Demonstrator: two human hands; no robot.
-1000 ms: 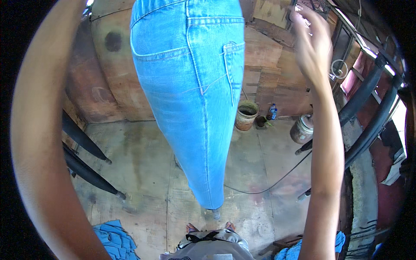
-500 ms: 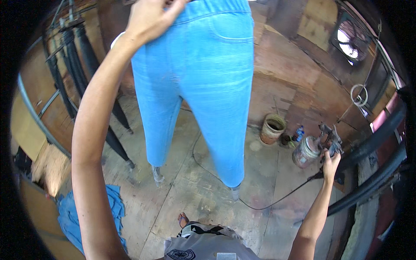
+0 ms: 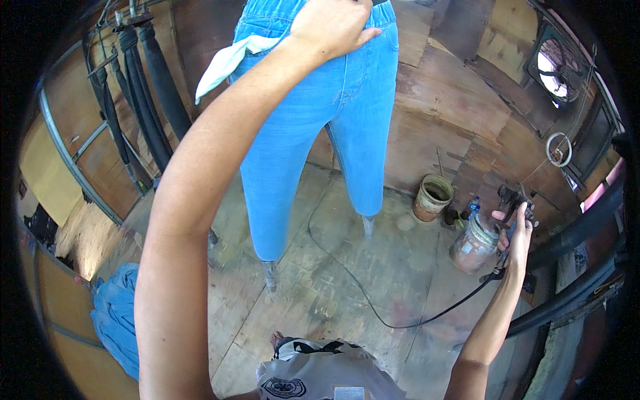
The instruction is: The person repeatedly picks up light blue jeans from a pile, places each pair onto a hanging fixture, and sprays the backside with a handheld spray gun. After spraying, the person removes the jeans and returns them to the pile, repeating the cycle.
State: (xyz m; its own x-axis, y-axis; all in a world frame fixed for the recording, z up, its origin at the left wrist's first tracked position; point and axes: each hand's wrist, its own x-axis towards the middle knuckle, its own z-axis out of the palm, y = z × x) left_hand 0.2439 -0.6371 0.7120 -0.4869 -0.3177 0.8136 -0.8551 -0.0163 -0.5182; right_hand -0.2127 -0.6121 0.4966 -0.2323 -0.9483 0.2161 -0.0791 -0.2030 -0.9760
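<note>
Light-blue jeans (image 3: 287,143) with an elastic waist stand upright on a leg form in front of me; grey feet of the form (image 3: 269,277) show below the hems. A pale pocket lining (image 3: 227,67) hangs out at their left side. My left hand (image 3: 333,28) reaches across and grips the waistband near its middle; the fingertips are partly hidden. Off to the right, away from the jeans, my right hand (image 3: 517,237) holds a spray gun (image 3: 513,200) by its handle. A dusty, paint-stained cup (image 3: 475,247) hangs beneath the gun, and a dark hose trails from it.
A stained bucket (image 3: 433,198) and a small blue bottle (image 3: 474,204) stand by the far wooden wall. Blue cloth (image 3: 117,320) lies heaped at lower left. Black leg forms (image 3: 143,93) hang at left. The hose (image 3: 400,327) crosses the floor. Thick black tubes (image 3: 573,220) flank the right.
The jeans have turned on their form, bringing the near leg to the left and the pocket lining into view. My left hand has moved right with the waistband. The spray gun has tilted slightly.
</note>
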